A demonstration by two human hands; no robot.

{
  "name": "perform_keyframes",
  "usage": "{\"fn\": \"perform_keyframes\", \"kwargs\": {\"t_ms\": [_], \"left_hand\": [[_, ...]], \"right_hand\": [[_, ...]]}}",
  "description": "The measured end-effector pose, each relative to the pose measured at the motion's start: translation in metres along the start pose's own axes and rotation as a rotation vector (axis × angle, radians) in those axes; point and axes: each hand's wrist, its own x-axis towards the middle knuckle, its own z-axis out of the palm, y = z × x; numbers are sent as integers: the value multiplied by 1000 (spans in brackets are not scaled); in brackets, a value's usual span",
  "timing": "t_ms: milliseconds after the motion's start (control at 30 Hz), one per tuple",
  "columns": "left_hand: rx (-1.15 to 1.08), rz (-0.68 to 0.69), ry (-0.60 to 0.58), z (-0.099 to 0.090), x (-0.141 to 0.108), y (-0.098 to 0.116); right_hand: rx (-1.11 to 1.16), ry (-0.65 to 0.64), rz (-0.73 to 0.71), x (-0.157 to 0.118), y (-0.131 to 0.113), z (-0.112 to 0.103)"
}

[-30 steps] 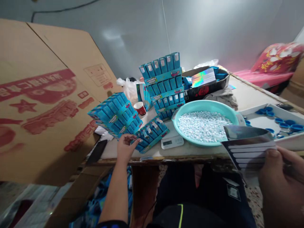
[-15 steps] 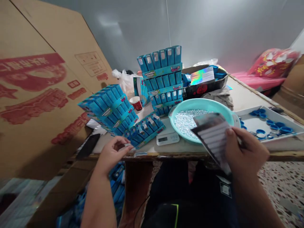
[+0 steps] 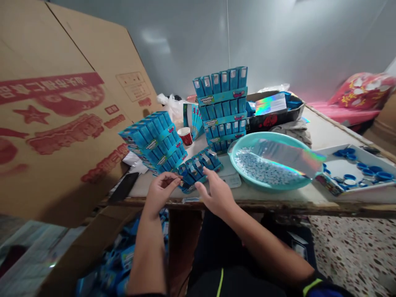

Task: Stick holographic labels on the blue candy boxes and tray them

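Observation:
My left hand point(image 3: 165, 192) has its fingers pinched at the left end of a low blue tray of small boxes point(image 3: 198, 168); what it pinches is too small to name. My right hand point(image 3: 216, 193) has thumb and fingers apart at the front of the same tray, with nothing visible between them. A shiny sheet point(image 3: 278, 154) lies across the turquoise basin point(image 3: 269, 187), over small pale pieces point(image 3: 247, 163). Partly behind my right hand is a white scale point(image 3: 232, 180).
Stacked blue trays point(image 3: 154, 142) stand left, taller ones point(image 3: 223, 97) behind. A paper cup point(image 3: 185, 136) is between them. At right lies a white tray point(image 3: 335, 175) with blue rings; a large carton point(image 3: 71, 165) rises at left.
My right hand has let go of the shiny sheet, now lying on the basin, and moved left to the low blue tray. My left hand remains beside that tray, still pinched. The view has shifted.

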Motion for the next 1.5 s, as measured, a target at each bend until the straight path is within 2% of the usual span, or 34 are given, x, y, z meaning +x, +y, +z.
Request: {"fn": "perform_keyframes", "kwargs": {"t_ms": [67,133,233,333,400,467,533,700,800,933,1067,1200,1500], "left_hand": [[22,7,-3,-1,-6,-3],[22,12,3,-1,-8,-10],[11,-3,21,-1,-5,-23],[-9,-16,112,-3,6,-30],[-36,-24,165,-6,13,-30],[-55,-26,155,-8,18,-27],[-54,-21,109,-9,20,-24],[-45,-48,-38,-2,22,-25],[-43,-57,-77,4,28,-31],[60,-5,-48,6,39,-39],[191,41,1,4,47,-46],[178,58,52,4,54,-51],[133,36,113,12,62,-59]], "right_hand": [[210,-111,118,-4,12,38],[392,-152,145,-1,25,65],[468,-84,85,4,37,86],[461,6,82,5,41,96],[489,50,124,3,43,101],[555,66,166,2,45,104],[652,56,167,1,46,105],[799,-54,16,7,41,103],[766,-12,73,10,40,107],[725,42,148,13,47,113],[576,9,128,18,52,112],[436,24,133,25,49,109],[408,59,241,28,43,117]]}}
